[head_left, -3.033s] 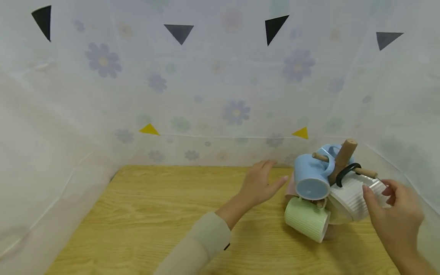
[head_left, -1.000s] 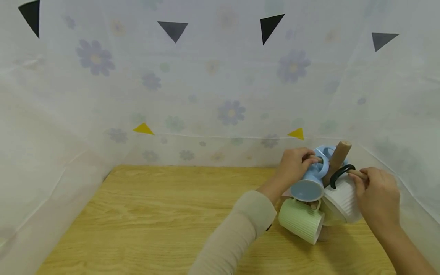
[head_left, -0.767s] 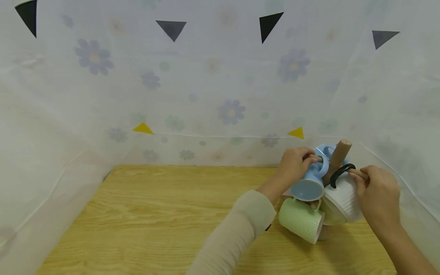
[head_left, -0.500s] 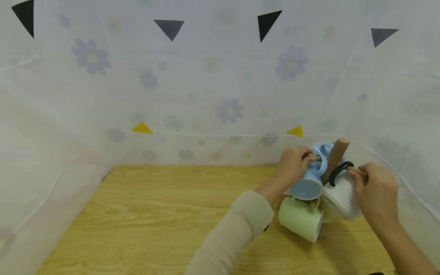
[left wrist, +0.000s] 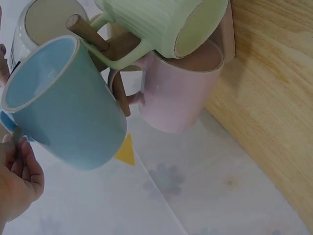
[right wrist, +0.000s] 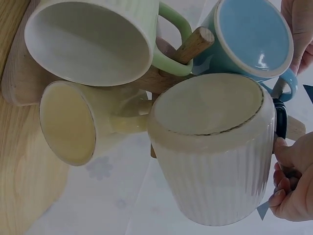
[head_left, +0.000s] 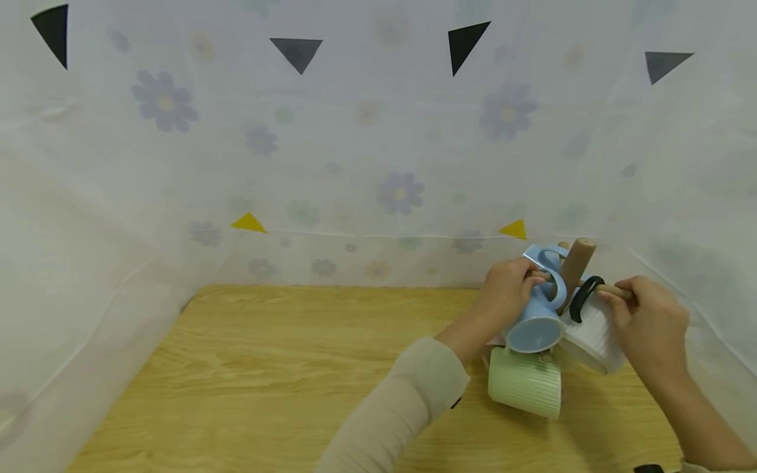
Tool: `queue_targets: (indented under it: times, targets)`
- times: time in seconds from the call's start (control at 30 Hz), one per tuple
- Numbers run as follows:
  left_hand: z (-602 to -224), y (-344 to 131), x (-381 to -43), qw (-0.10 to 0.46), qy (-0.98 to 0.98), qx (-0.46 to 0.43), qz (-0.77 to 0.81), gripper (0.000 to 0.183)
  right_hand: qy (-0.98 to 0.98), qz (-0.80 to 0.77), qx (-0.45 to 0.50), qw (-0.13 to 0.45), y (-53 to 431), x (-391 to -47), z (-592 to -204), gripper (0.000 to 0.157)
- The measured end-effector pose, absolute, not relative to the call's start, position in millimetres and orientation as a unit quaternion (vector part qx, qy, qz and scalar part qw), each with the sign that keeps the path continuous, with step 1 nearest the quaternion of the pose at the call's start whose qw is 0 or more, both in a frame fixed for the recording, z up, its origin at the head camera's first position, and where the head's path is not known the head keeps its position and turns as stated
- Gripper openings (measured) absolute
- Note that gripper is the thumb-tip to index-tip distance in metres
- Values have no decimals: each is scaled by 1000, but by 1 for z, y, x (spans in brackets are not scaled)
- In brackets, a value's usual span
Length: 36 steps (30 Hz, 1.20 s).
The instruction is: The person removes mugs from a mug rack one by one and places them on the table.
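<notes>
A wooden mug tree [head_left: 578,263] stands at the table's right, hung with several mugs. My left hand [head_left: 503,292] pinches its left peg, which runs through the handle of a light blue mug [head_left: 535,334]. On the other side, my right hand [head_left: 653,325] pinches the peg bearing a ribbed white mug [head_left: 591,338] with a black handle. A ribbed green mug [head_left: 523,384] hangs low at the front. The left wrist view shows a pink mug [left wrist: 176,93]; the right wrist view shows a pale yellow mug [right wrist: 68,122]. Part of another blue mug shows behind the post.
The wood-grain table [head_left: 284,374] stretches out to the left of the mug tree. A flowered white sheet [head_left: 355,144] with black, grey and yellow triangles rises behind, and pale sheeting stands close to the right hand's side.
Both hands have come in and taken hold of the upper pegs. Since half a second ago the mug tree has turned a little, its post top shifting left and the green mug swinging right.
</notes>
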State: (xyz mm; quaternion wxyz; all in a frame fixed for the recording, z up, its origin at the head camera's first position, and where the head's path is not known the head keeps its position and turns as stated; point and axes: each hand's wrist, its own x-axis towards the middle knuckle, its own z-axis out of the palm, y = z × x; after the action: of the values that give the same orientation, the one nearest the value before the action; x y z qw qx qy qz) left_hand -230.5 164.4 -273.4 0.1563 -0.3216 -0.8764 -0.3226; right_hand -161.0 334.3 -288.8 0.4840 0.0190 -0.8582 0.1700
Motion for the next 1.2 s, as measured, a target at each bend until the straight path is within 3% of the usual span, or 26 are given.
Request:
queue_targets:
  times: [0.5, 1.2]
  targets:
    - [-278, 160, -233, 139, -826, -337, -430, 18, -856, 153, 39, 493, 334, -162, -291, 19]
    - [-272, 165, -232, 141, -850, -323, -392, 19, -836, 159, 49, 522, 342, -164, -296, 21]
